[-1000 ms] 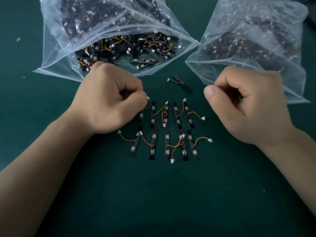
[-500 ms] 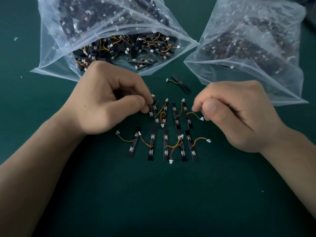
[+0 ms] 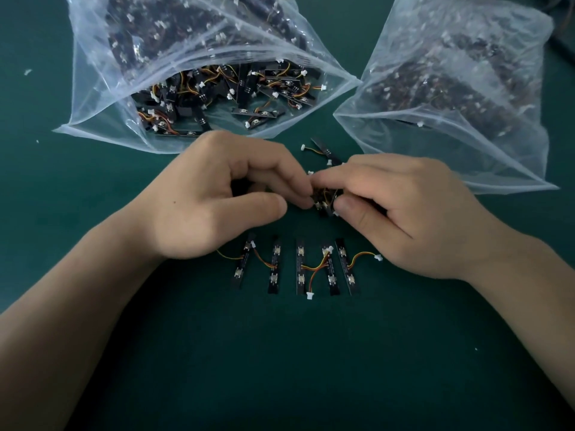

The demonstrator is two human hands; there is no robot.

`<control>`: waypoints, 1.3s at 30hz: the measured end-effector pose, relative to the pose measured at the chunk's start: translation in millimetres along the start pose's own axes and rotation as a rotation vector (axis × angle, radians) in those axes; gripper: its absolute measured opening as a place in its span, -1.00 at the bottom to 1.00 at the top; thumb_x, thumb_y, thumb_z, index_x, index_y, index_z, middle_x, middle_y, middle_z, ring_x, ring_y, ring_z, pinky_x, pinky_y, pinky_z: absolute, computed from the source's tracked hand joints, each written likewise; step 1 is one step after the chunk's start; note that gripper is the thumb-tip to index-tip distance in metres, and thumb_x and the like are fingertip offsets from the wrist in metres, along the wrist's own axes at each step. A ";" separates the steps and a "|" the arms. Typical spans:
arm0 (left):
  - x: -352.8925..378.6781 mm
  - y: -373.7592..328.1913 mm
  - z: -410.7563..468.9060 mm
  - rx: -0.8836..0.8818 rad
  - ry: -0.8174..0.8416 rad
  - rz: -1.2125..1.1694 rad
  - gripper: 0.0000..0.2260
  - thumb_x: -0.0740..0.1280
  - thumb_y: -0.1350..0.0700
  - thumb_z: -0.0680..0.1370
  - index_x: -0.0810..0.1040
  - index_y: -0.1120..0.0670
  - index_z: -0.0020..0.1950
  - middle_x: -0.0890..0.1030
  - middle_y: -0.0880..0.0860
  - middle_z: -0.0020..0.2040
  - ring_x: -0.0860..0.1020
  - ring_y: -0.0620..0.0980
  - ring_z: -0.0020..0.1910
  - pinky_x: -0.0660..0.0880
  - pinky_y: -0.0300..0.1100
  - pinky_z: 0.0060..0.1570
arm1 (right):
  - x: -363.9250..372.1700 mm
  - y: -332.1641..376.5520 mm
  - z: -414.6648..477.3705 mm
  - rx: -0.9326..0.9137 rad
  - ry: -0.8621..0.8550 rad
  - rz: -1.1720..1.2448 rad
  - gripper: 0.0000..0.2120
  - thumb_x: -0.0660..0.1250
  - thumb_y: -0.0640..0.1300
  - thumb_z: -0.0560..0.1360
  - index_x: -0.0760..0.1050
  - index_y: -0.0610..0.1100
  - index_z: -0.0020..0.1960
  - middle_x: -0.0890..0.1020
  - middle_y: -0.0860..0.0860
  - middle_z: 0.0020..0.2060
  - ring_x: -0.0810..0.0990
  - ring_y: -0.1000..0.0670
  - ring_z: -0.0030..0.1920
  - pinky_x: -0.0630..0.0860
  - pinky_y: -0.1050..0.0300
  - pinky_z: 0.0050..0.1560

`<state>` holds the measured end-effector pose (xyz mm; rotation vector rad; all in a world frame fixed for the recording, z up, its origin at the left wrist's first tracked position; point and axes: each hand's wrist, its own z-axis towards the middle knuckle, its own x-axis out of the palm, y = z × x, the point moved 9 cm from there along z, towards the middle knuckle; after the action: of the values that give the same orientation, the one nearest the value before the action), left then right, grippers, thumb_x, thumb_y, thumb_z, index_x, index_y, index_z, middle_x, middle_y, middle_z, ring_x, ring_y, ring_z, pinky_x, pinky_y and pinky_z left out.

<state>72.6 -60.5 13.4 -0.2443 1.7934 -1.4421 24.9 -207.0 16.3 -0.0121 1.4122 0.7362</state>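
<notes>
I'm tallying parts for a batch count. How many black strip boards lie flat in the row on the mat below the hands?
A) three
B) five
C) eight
B: five strip boards lie side by side on the green mat, while the left hand and right hand hold a separate bundle between them.

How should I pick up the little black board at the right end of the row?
Pinch the rightmost board across its long edges near the middle, coming straight down from above. It lies flat and narrow, and its wire curls off to the right, so leave that alone.
</notes>
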 end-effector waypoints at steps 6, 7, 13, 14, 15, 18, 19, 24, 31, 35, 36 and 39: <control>-11.1 0.2 0.6 0.048 -0.103 0.001 -0.83 0.36 0.20 0.47 0.71 -0.04 -0.12 0.75 0.12 -0.13 0.66 0.33 -0.12 0.54 0.33 -0.10 | 0.6 4.9 2.2 0.031 -0.007 -0.026 -0.71 0.20 0.11 0.69 0.64 0.11 0.26 0.63 0.18 -0.05 0.59 0.10 -0.01 0.57 -0.04 -0.21; -11.6 -0.2 0.6 0.059 -0.108 0.000 -0.85 0.37 0.16 0.47 0.71 -0.05 -0.13 0.74 0.12 -0.14 0.65 0.34 -0.13 0.54 0.32 -0.12 | -1.0 4.2 2.2 0.041 -0.024 -0.004 -0.73 0.21 0.10 0.68 0.65 0.09 0.21 0.65 0.17 -0.04 0.62 0.09 -0.01 0.58 -0.06 -0.20; -8.8 2.9 -0.4 0.049 -0.084 0.012 -0.83 0.35 0.24 0.48 0.73 0.08 -0.09 0.70 0.03 -0.25 0.55 0.04 -0.36 0.42 -0.15 -0.34 | -8.1 -1.2 0.2 0.089 -0.069 -0.041 -0.90 0.37 0.01 0.54 0.56 0.04 -0.14 0.42 0.18 -0.40 0.44 0.08 -0.33 0.50 0.01 -0.34; -8.5 2.5 -0.8 0.050 -0.080 0.010 -0.83 0.35 0.25 0.48 0.73 0.09 -0.09 0.71 0.02 -0.23 0.56 0.04 -0.35 0.41 -0.14 -0.34 | -10.1 -2.5 -0.9 0.092 -0.058 -0.051 -0.89 0.37 0.00 0.52 0.54 0.03 -0.16 0.42 0.17 -0.41 0.44 0.07 -0.35 0.49 0.01 -0.36; -8.8 2.5 -0.9 0.051 -0.077 0.007 -0.83 0.34 0.26 0.48 0.73 0.09 -0.09 0.72 0.02 -0.21 0.58 0.09 -0.33 0.42 -0.09 -0.35 | -12.1 -2.8 -2.1 0.081 -0.038 -0.061 -0.89 0.36 -0.02 0.51 0.52 0.02 -0.18 0.43 0.16 -0.42 0.45 0.05 -0.37 0.49 0.01 -0.37; -8.6 5.1 -1.0 0.034 -0.060 -0.023 -0.73 0.29 0.33 0.38 0.70 0.04 -0.15 0.72 0.02 -0.24 0.50 0.11 -0.41 0.36 -0.13 -0.44 | -14.8 -0.6 -8.8 0.016 0.051 -0.069 -0.87 0.30 -0.04 0.51 0.50 -0.01 -0.22 0.45 0.15 -0.43 0.46 0.02 -0.41 0.44 0.01 -0.40; -8.3 6.1 -1.0 0.026 -0.053 -0.031 -0.71 0.25 0.36 0.33 0.67 0.04 -0.19 0.73 0.03 -0.22 0.46 0.14 -0.42 0.34 -0.14 -0.45 | -14.7 0.5 -11.3 0.006 0.078 -0.048 -0.85 0.27 -0.03 0.51 0.49 -0.01 -0.22 0.44 0.15 -0.44 0.45 0.03 -0.42 0.43 0.01 -0.40; -1.0 5.0 -1.1 0.018 0.043 0.145 -0.60 0.24 0.28 0.23 0.66 -0.10 -0.10 0.73 0.01 -0.05 0.55 0.20 -0.19 0.50 0.06 -0.21 | -8.6 12.7 -15.5 -0.016 0.205 0.072 -0.39 0.16 0.54 0.47 0.50 -0.03 -0.10 0.37 0.14 -0.44 0.39 0.06 -0.44 0.36 0.07 -0.43; 14.5 -6.0 -2.9 0.072 0.156 0.314 -0.48 0.25 0.26 0.18 0.66 -0.15 0.03 0.58 -0.19 0.11 0.55 -0.12 0.00 0.40 -0.28 -0.08 | 3.8 30.0 -14.7 -0.032 0.249 -0.081 -0.33 0.31 0.64 0.28 0.37 0.04 -0.11 0.32 0.15 -0.43 0.33 0.02 -0.42 0.30 0.10 -0.43; 16.5 -8.0 -2.4 0.097 0.152 0.361 -0.51 0.27 0.25 0.19 0.66 -0.13 0.03 0.56 -0.18 0.09 0.56 -0.05 0.07 0.47 -0.09 0.00 | 7.5 41.7 -10.3 -0.069 0.174 -0.087 -0.46 0.29 0.51 0.47 0.39 0.02 -0.11 0.34 0.19 -0.40 0.36 0.02 -0.41 0.39 0.04 -0.41; 16.7 -8.8 -2.6 0.104 0.146 0.369 -0.52 0.28 0.24 0.20 0.66 -0.12 0.03 0.57 -0.18 0.09 0.56 -0.06 0.08 0.47 -0.09 0.02 | 8.3 43.2 -9.8 -0.064 0.156 -0.095 -0.48 0.28 0.48 0.51 0.40 0.01 -0.11 0.34 0.19 -0.39 0.37 0.02 -0.41 0.38 0.05 -0.42; 17.3 -9.4 -2.5 0.097 0.132 0.370 -0.57 0.31 0.19 0.21 0.64 -0.16 0.00 0.58 -0.17 0.09 0.56 -0.08 0.08 0.42 -0.25 0.01 | 9.5 42.3 -7.8 -0.018 0.119 -0.124 -0.49 0.25 0.46 0.53 0.43 -0.01 -0.08 0.34 0.19 -0.38 0.39 0.01 -0.40 0.28 0.11 -0.40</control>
<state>56.5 -72.0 13.9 0.2274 1.7544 -1.2954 -2.0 -172.9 23.7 -0.1590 1.5037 0.6542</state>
